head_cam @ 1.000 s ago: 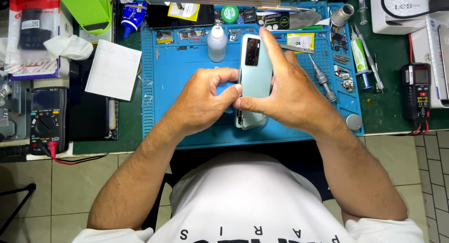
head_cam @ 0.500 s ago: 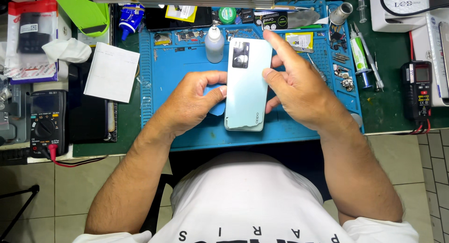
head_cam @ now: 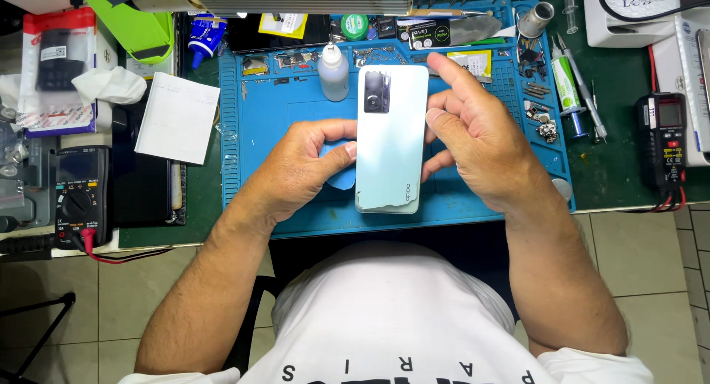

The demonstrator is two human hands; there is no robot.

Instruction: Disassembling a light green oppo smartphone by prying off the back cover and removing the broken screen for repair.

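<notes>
A pale mint smartphone (head_cam: 390, 136) lies back side up, camera block at its far end, over the blue work mat (head_cam: 274, 110). My left hand (head_cam: 303, 166) grips its left edge with the thumb and holds a thin blue triangular pick (head_cam: 340, 170) against that edge. My right hand (head_cam: 477, 136) supports the right edge with curled fingers, index finger raised and spread above the phone's upper corner.
A small white squeeze bottle (head_cam: 333, 72) stands behind the phone. Screws, tweezers and syringes (head_cam: 566, 85) lie on the mat's right side. Two multimeters (head_cam: 78, 195) (head_cam: 662, 140) flank the mat. A white notepad (head_cam: 177, 118) lies left, and a white box (head_cam: 636, 11) at the back right.
The phone has tipped from standing nearly upright to lying flat with its back facing up. My right hand's fingers have lifted off the back and opened; my left thumb stays on the left edge.
</notes>
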